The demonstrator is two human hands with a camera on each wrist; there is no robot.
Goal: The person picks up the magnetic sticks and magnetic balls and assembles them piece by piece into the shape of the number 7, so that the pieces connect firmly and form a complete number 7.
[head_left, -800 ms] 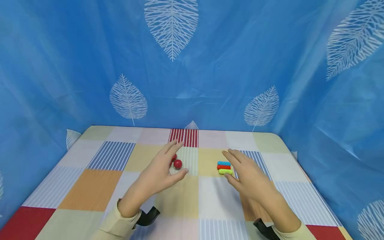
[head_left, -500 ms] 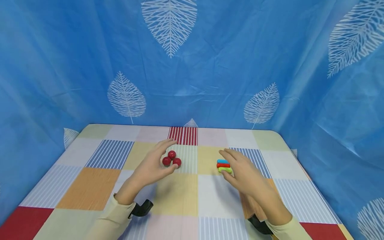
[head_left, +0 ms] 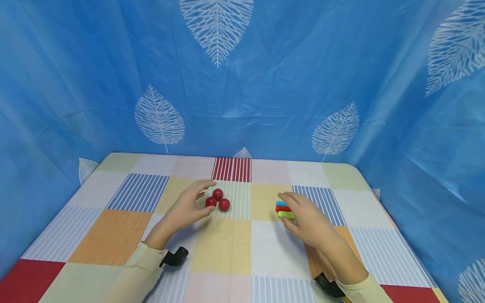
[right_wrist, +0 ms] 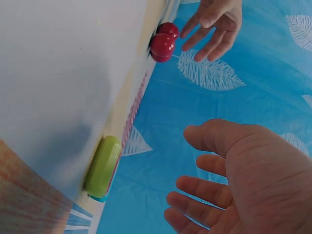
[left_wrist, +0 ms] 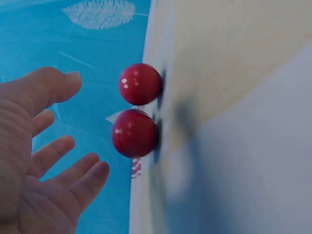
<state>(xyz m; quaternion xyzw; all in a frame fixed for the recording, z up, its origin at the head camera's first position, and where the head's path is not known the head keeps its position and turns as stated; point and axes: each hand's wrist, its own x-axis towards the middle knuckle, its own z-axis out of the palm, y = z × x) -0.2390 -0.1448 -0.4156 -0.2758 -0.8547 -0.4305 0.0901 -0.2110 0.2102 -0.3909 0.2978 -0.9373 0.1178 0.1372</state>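
Observation:
Three shiny red balls sit in a cluster on the table: a far ball [head_left: 217, 194], a left ball [head_left: 211, 202] and a right ball [head_left: 224, 205]. Just left of them my left hand [head_left: 183, 210] hovers with fingers spread, apart from them in the left wrist view. Three short rounded sticks lie side by side: blue [head_left: 281, 203], red [head_left: 282, 208] and yellow-green [head_left: 286, 215]. My right hand [head_left: 307, 219] hovers at their right, covering their right ends in the head view. The right wrist view shows a gap between its fingers and the yellow-green stick [right_wrist: 103, 166].
A patchwork-patterned cloth [head_left: 219, 248] covers the table. Behind and at both sides hangs a blue curtain [head_left: 242, 84] with white leaf prints. Each wrist carries a black camera mount, such as the left mount [head_left: 176, 256].
My left hand has drawn back to the left, uncovering the red balls in the head view. My right hand stays near the sticks with little movement. Balls and sticks lie where they were.

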